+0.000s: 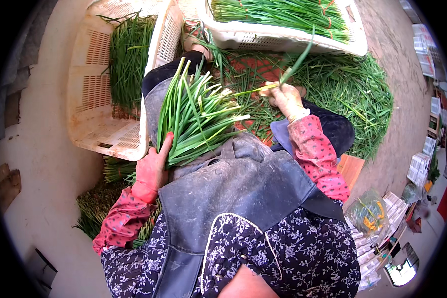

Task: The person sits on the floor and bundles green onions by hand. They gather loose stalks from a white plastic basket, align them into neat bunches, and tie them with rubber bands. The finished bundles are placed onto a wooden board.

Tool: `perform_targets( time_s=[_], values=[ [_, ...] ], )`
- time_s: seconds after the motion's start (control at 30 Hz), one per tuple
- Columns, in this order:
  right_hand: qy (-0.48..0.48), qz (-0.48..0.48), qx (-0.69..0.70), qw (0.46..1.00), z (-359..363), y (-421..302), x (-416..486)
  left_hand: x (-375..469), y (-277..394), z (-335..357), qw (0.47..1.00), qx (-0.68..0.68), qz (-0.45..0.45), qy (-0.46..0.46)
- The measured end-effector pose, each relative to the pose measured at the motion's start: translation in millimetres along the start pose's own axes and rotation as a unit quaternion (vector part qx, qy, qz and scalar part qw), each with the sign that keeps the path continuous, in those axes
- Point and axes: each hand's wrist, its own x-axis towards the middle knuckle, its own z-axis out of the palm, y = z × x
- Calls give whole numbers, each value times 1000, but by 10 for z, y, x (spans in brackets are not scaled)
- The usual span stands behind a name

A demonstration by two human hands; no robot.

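Observation:
A loose bunch of green garlic chives (193,115) lies across my lap, its pale cut ends fanned toward the upper right. My left hand (154,164) grips the bunch at its lower left, thumb on top of the leaves. Out to the right, my right hand (285,97) pinches a few stray leaves; a green blade (300,61) sticks up from it and a yellowed leaf (251,91) stretches back toward the bunch. A dark apron (234,186) covers my front and lap beneath the chives.
A white plastic crate (283,33) at the top holds chives tied with red bands. Another crate (91,123) on the left holds more. Trimmed leaves (350,97) heap on the floor at right. Stacked chive bundles (104,199) sit by my left elbow. A wooden board (350,169) shows beside my right arm.

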Motion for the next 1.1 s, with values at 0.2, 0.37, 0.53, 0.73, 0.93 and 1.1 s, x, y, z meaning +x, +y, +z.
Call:
perform_targets(
  time_s=[0.2,0.37,0.53,0.73,0.93,1.1],
  values=[
    [-69,-370,-273,885,703,-1050,-188,-11,-13,-14,999,-5,-7,34],
    [-140,-194,30,970,947,-1050,-324,-8,-20,-12,997,12,-53,52],
    [-120,-255,-23,959,880,-876,-471,0,15,52,994,-53,10,94],
    [-154,-240,62,956,754,-774,-542,52,18,64,997,-12,33,70],
    [-172,-71,47,981,913,-898,-442,51,-17,123,996,-8,35,85],
    [-204,44,263,942,831,-968,-476,51,-33,137,994,-15,41,98]
  ],
)
